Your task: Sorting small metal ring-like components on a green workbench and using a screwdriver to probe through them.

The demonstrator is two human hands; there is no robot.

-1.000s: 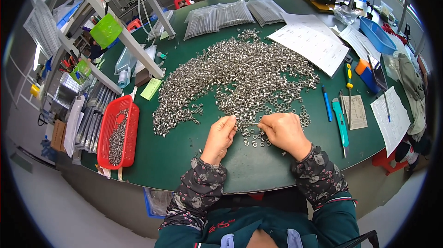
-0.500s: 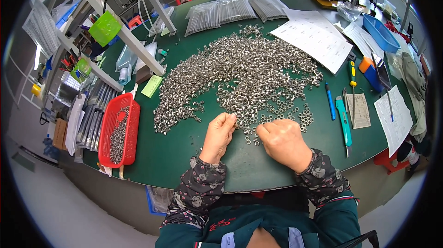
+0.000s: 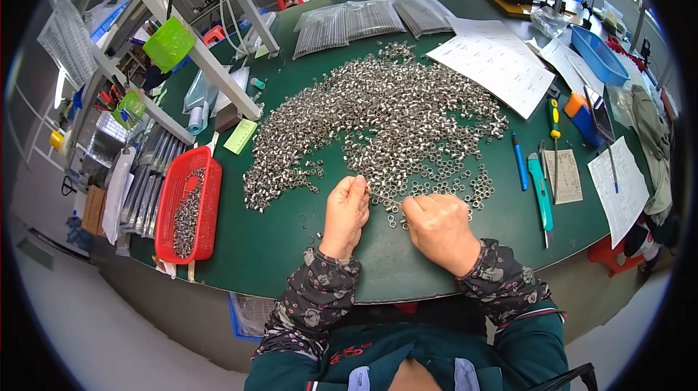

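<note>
Now my left hand (image 3: 345, 209) and right hand (image 3: 438, 225) pinch the two ends of a thin pin (image 3: 384, 197), held level at the near edge of the metal ring pile (image 3: 385, 118) so rings stay within easy reach.

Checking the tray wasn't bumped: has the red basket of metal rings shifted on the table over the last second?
No. The red basket sits at the same spot by the green table's left edge, beside the bundled rods.
</note>
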